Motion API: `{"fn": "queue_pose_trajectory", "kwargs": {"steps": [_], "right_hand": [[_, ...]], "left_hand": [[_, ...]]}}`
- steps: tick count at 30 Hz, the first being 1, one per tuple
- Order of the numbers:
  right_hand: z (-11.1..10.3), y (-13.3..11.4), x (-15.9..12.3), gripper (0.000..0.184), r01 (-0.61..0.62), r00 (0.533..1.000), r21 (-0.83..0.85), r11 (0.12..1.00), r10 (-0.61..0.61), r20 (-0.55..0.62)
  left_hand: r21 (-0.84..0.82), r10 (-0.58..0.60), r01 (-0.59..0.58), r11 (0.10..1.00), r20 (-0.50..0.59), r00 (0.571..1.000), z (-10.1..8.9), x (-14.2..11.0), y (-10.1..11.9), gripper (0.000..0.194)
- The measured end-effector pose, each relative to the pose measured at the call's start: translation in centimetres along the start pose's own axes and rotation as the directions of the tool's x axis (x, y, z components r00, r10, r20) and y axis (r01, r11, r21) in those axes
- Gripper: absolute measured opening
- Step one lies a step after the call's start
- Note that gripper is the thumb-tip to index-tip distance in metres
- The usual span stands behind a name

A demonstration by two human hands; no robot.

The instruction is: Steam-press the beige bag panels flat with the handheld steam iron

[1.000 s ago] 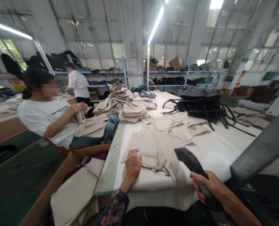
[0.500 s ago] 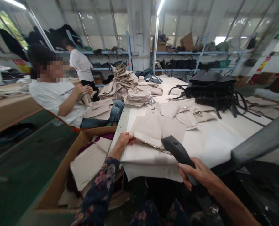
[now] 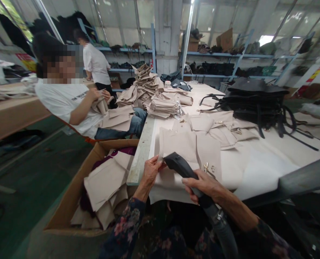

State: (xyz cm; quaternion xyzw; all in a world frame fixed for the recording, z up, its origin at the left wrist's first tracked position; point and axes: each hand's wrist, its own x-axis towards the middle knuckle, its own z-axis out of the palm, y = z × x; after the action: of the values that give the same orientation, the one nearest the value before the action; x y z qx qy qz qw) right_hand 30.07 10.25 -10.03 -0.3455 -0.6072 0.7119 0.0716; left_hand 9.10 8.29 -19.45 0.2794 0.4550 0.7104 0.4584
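A beige bag piece (image 3: 187, 147) with gold metal clasps lies near the front edge of the white-covered table (image 3: 257, 162). My left hand (image 3: 151, 171) pinches its near left corner. My right hand (image 3: 203, 185) is closed round the handle of a black hand tool (image 3: 180, 164) with a hose, and the tool's head rests against the same corner of the piece, next to my left fingers.
A cardboard box (image 3: 76, 187) with beige pieces stands left of the table. A seated person (image 3: 68, 104) handles beige pieces further left; another person (image 3: 95, 64) stands behind. Stacks of beige pieces (image 3: 162, 106) and black bags (image 3: 257, 100) sit further back on the table.
My right hand has brought the black tool left to the piece's corner. My left hand has shifted from lying flat on the piece to pinching its left corner. The view has moved rightward.
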Motion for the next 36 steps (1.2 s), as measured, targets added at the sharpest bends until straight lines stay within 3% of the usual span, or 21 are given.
{"fn": "queue_pose_trajectory", "kwargs": {"steps": [2,6,10,15,21,26,32,36], "right_hand": [[0.2,-0.4,1.4,0.037,-0.016,1.000,-0.027,1.000,0.017,0.022],[0.0,-0.8,3.5,0.037,0.066,0.997,0.048,0.997,-0.067,0.024],[-0.1,-0.7,3.2,0.035,0.067,0.998,0.086,0.994,-0.067,0.001],[0.2,-0.5,2.2,0.036,-0.030,0.999,-0.049,0.998,0.032,0.035],[-0.3,-1.7,4.1,0.035,0.066,0.998,0.072,0.995,-0.067,0.013],[-0.1,-0.1,2.3,0.035,-0.039,0.997,-0.043,0.998,0.042,0.063],[-1.7,1.0,-0.6,0.038,-0.008,0.994,-0.033,0.999,0.004,-0.113],[-1.6,0.7,-2.6,0.034,-0.017,0.991,-0.089,0.996,0.005,-0.131]], "left_hand": [[0.013,0.010,-0.010,1.000,0.034,0.999,0.0,-0.2,0.1,0.043],[0.035,0.022,-0.025,0.999,0.074,0.997,0.1,-0.4,0.4,0.044],[0.012,0.011,-0.011,1.000,0.067,0.998,0.2,-0.5,0.6,0.043],[0.008,0.015,-0.016,1.000,0.088,0.996,0.2,-0.5,0.7,0.037],[0.022,0.004,-0.006,1.000,0.098,0.995,-0.3,-0.4,0.5,0.036],[-0.012,0.005,-0.005,1.000,0.080,0.997,-0.4,0.0,0.3,0.036],[-0.020,-0.087,0.090,0.996,0.113,0.990,-0.7,0.0,0.5,0.039],[-0.040,-0.096,0.103,0.994,0.145,0.985,-1.0,0.0,0.5,0.040]]}}
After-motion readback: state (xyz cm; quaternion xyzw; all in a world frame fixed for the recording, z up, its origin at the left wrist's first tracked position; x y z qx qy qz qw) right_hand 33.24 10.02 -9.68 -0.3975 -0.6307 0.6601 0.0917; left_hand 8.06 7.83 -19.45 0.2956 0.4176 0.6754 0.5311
